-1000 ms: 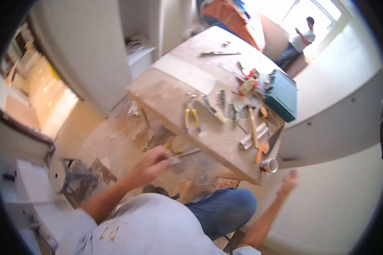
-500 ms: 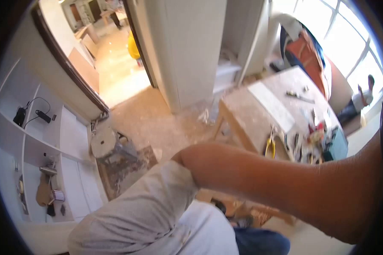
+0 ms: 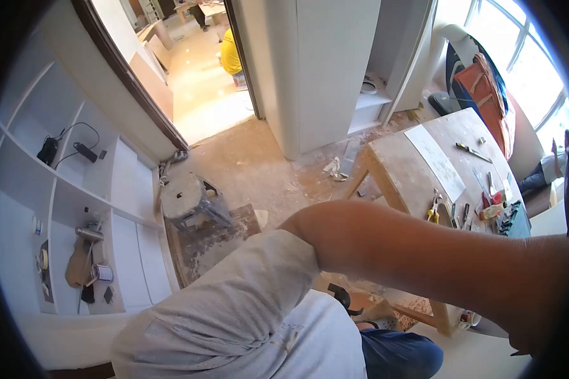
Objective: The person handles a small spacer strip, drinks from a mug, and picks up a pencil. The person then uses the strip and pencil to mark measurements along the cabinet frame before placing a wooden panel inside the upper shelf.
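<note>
Across the right half of the view stretches my bare left forearm, bent at the elbow and raised close to the camera. Its hand lies beyond the right edge, so what it holds or touches is hidden. My right hand is out of view too. Behind the forearm stands a wooden work table [image 3: 395, 180]. On it are a pale flat board [image 3: 435, 163], pliers with yellow handles [image 3: 433, 210], a dark slim tool [image 3: 473, 152] and several other hand tools. A teal box [image 3: 520, 222] is partly covered by the forearm.
A dusty stool [image 3: 184, 197] stands on the floor left of centre. White shelves [image 3: 52, 189] at the left hold a can [image 3: 102, 273] and small items. Through a doorway, a person in yellow [image 3: 230, 53] is visible. Another person [image 3: 540, 174] is at the right.
The view has swung left towards the shelves and doorway. My left arm has come up across the view, and both hands, visible a second ago, have left it.
</note>
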Demonstrator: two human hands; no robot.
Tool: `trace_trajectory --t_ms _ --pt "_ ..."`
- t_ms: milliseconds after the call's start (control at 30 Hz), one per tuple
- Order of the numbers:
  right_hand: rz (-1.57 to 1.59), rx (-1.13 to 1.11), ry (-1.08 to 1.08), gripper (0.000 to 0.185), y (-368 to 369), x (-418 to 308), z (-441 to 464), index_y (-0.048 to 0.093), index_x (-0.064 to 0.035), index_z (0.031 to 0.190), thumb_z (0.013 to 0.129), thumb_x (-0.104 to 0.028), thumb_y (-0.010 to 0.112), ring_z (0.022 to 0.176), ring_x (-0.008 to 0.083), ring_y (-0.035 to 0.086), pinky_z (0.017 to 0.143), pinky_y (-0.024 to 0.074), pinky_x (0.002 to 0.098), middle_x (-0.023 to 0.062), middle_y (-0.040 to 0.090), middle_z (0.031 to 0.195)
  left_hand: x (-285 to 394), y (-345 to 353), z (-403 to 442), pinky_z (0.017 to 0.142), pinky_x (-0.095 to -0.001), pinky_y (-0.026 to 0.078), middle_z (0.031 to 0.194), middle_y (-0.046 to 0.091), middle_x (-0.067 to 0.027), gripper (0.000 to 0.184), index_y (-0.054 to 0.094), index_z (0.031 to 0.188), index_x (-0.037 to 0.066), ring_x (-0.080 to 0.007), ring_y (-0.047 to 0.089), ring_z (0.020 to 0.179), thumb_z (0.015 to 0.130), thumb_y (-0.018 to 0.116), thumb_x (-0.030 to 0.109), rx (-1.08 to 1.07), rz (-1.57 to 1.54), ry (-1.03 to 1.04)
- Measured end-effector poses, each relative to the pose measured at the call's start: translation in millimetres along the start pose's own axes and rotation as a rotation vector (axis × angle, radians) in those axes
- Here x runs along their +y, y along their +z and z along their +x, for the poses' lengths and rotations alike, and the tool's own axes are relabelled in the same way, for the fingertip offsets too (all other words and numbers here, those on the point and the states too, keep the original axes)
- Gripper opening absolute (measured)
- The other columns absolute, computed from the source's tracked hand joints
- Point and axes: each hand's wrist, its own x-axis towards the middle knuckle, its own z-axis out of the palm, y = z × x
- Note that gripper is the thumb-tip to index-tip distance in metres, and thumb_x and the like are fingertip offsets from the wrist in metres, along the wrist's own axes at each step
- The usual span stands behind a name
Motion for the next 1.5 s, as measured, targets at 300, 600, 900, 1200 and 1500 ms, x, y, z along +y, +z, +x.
trace_trajectory --t_ms 300,600,900,1200,1500 --pt "-0.028 0.036 0.033 0.046 -14 -3 -9 0.059 0.0017 0.131 0.108 -0.032 0.039 0.125 0.0274 0.058 0.097 0.0533 0.0414 0.0193 0.057 0.139 14 -2 -14 0.087 -0.0328 0.047 0.103 0.062 -0.0101 0.011 0.067 0.094 0.002 -0.0246 0.056 0.104 0.087 0.067 0.010 -0.044 0.012 -0.067" --pt "-0.145 0.188 0.024 0.047 -73 36 -24 0.059 0.0022 0.131 0.109 -0.033 0.038 0.123 0.0276 0.059 0.096 0.0542 0.0416 0.0195 0.058 0.138 47 3 -23 0.091 -0.0331 0.048 0.107 0.065 -0.0123 0.011 0.070 0.095 0.001 -0.0273 0.058 0.110 0.084 0.067 0.005 0.023 0.076 0.023" --pt "-0.361 0.413 0.166 0.048 -209 118 -60 0.058 0.0027 0.132 0.109 -0.034 0.037 0.121 0.0279 0.061 0.094 0.0551 0.0418 0.0198 0.059 0.137 201 -142 -103 0.080 -0.0386 0.052 0.097 0.070 -0.0110 0.020 0.071 0.101 0.005 -0.0257 0.066 0.088 0.083 0.064 0.001 0.253 1.645 0.327" --pt "-0.493 0.469 0.283 0.049 -257 134 -95 0.058 0.0033 0.133 0.110 -0.035 0.036 0.119 0.0281 0.062 0.092 0.0560 0.0421 0.0200 0.059 0.137 362 -192 -99 0.076 -0.0356 0.051 0.099 0.069 -0.0095 0.021 0.068 0.106 0.005 -0.0221 0.063 0.085 0.086 0.061 0.004 0.303 1.526 0.599" --pt "-0.548 0.532 0.338 0.051 -281 133 -116 0.057 0.0038 0.133 0.110 -0.036 0.035 0.117 0.0284 0.063 0.090 0.0568 0.0423 0.0203 0.060 0.136 391 -215 -91 0.072 -0.0327 0.049 0.101 0.068 -0.0081 0.023 0.066 0.112 0.006 -0.0185 0.060 0.082 0.090 0.059 0.007 0.346 1.545 0.595"
